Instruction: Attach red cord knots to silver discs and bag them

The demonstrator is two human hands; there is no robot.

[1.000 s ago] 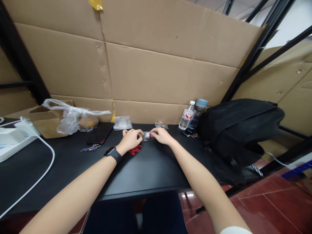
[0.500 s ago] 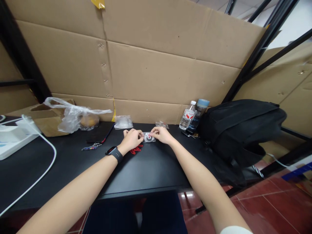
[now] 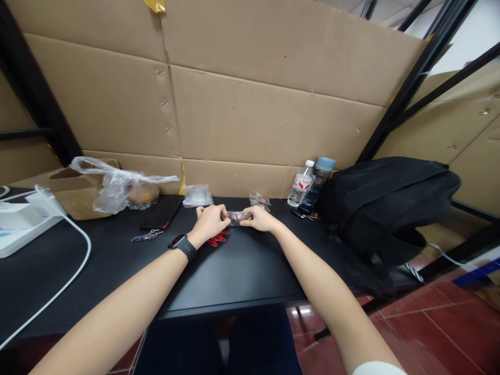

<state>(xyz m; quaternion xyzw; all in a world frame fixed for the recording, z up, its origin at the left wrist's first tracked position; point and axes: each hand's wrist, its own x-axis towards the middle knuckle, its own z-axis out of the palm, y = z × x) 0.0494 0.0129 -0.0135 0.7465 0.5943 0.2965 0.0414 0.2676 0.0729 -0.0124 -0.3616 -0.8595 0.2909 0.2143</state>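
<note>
Turns the clear packet (image 3: 235,217) from flat to edge-on — pinches its ends with fingers of left hand (image 3: 209,225) and right hand (image 3: 261,221), just beyond red cord (image 3: 217,239).

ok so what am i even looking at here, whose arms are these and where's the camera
No machine here: these are a person's two bare arms, seen from a camera worn on their head, looking forward and down. Every picture comes from that one camera. The left hand, with a black smartwatch on its wrist, and the right hand pinch a small clear plastic packet between them over a black table. Something red shows inside; I cannot tell what. A red cord lies by the left hand. Further off: a crumpled clear plastic bag, a clear water bottle with a red label, a black backpack, a white cable.
</note>
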